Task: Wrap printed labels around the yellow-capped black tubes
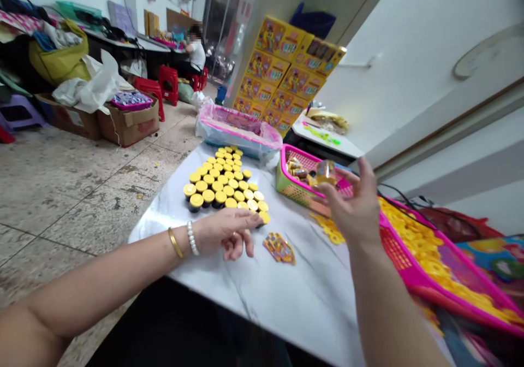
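Several small dark tubs with yellow lids (220,180) stand upright in a close group on the white marbled table (241,296). My left hand (221,230) is beside the near edge of this group. Its upper fingers stretch toward the nearest yellow lid, its lower ones are partly bent, and nothing shows in it. My right hand (354,208) is raised beside the pink and green basket (301,195). Between its thumb and a finger is a small clear tub with amber-coloured contents (326,172), slightly blurred. A small pile of printed cards (279,248) lies right of my left hand.
Yellow ring-like pieces (329,229) lie near the basket. A long pink basket (444,263) full of yellow pieces is at the right. A plastic-lined basket (237,132) and stacked yellow boxes (282,77) stand behind. Another person (197,53) sits at a far table.
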The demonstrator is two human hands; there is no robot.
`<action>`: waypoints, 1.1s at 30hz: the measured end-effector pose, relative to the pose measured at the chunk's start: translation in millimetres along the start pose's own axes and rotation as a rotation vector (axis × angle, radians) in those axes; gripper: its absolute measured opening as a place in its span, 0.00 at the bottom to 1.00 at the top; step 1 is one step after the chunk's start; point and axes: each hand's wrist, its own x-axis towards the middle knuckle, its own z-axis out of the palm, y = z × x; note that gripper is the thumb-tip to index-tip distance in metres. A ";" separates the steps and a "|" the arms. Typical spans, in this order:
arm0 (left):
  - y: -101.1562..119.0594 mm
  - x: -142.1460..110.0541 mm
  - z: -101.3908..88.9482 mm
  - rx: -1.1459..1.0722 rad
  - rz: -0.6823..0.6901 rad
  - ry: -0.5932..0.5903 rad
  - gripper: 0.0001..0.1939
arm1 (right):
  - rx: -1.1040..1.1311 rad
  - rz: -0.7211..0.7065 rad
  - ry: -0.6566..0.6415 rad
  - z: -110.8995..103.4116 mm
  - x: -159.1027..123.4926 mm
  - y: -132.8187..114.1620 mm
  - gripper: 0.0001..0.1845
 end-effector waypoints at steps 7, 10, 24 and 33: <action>5.3 -1.5 -3.8 0.107 0.141 0.028 0.31 | -0.459 0.044 -0.220 -1.4 -64.0 21.1 0.13; 6.6 -2.7 -6.1 0.143 0.219 0.089 0.26 | -0.451 0.095 -0.366 14.5 -94.2 30.4 0.13; -29.9 -50.8 34.4 0.093 0.305 0.437 0.24 | -0.464 -0.040 -0.281 25.9 -104.2 51.7 0.10; -61.2 -80.7 50.0 0.102 0.275 0.589 0.23 | -0.390 -0.262 -0.183 40.1 -124.9 -9.0 0.08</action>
